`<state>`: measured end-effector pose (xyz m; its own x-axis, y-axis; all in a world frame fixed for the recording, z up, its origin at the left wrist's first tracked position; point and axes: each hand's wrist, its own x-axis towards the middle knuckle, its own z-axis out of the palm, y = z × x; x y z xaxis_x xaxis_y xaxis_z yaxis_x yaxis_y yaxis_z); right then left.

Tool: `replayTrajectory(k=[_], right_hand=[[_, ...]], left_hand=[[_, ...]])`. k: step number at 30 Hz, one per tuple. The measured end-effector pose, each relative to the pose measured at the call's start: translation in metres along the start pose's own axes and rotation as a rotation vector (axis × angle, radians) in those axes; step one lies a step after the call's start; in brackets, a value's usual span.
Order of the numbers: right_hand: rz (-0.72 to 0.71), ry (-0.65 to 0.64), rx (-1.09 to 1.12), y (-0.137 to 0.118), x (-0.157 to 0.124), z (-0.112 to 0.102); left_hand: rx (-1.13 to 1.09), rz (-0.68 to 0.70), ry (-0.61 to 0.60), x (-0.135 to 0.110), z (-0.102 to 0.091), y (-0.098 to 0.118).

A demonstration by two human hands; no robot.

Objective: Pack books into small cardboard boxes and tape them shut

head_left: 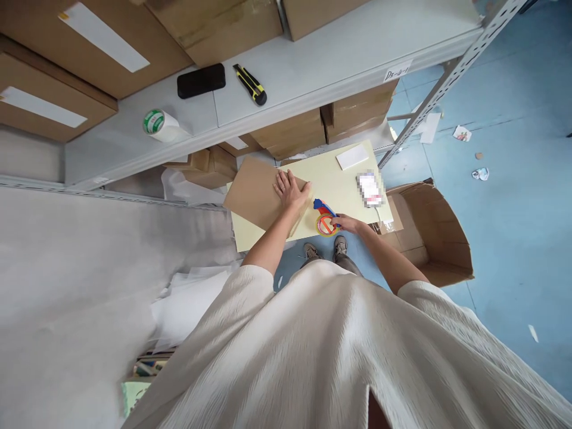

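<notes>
My left hand lies with its fingers spread on the right part of a brown cardboard box, near its edge. The box rests on a pale yellow table. Just right of the box, my right hand is closed around a red and blue tape dispenser with a roll of tape in it. The dispenser is over the table's near edge, apart from the box as far as I can see. Some of the right fingers are hidden behind it.
A white flat box and a blurred-out item lie on the table. The shelf beyond holds a tape roll, a black case, a utility knife and cartons. An open carton stands right; white sheets lie left.
</notes>
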<state>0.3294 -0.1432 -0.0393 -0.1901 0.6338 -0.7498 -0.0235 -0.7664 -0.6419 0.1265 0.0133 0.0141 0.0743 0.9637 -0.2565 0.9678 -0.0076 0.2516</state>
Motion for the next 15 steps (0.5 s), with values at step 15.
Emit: replayTrajectory(k=[15], right_hand=[[0.048, -0.133, -0.137, -0.017, 0.029, 0.002]], left_hand=[[0.084, 0.188, 0.01, -0.013, -0.014, -0.015]])
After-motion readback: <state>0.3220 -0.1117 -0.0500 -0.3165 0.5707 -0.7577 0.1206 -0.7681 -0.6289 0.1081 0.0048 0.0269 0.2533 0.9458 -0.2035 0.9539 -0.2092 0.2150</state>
